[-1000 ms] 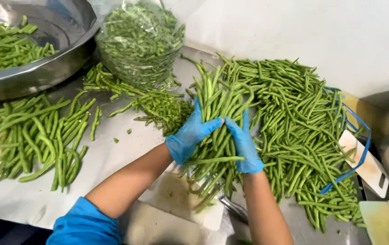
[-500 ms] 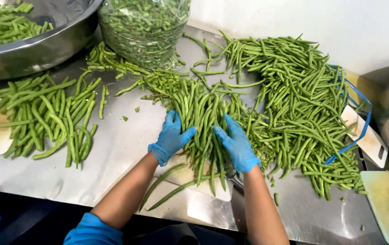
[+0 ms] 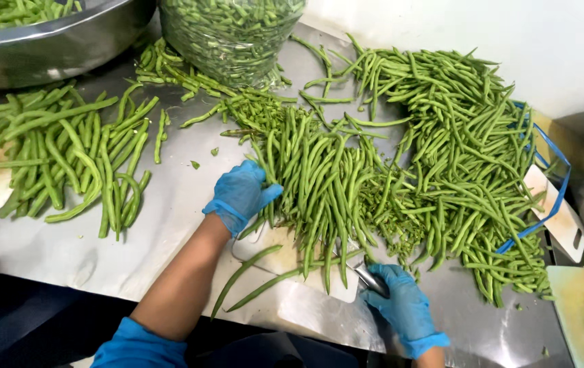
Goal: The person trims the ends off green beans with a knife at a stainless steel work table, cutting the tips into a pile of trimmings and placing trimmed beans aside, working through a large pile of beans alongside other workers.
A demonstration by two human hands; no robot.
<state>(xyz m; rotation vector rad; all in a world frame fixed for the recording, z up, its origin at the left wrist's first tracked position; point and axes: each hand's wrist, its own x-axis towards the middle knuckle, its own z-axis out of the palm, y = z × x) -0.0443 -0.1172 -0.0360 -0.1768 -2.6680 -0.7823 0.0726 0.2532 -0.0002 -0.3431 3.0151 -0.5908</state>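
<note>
My left hand [image 3: 241,194], in a blue glove, presses against the left side of a lined-up bundle of green beans [image 3: 319,184] lying over a pale cutting board [image 3: 275,255]. My right hand [image 3: 401,307], also gloved in blue, is closed around the metal handle of a knife [image 3: 368,278] at the board's right edge; the blade is hidden under the beans. A large loose heap of green beans [image 3: 462,136] lies to the right of the bundle.
A second pile of beans [image 3: 67,150] lies at the left on the steel table [image 3: 169,204]. A metal bowl [image 3: 53,48] and a clear bag of cut beans [image 3: 230,34] stand at the back. Another board [image 3: 581,300] sits at the right.
The bundle was lifted in both hands, then laid down on the board. My right hand has left the beans and moved down to the knife handle; my left hand stays on the bundle.
</note>
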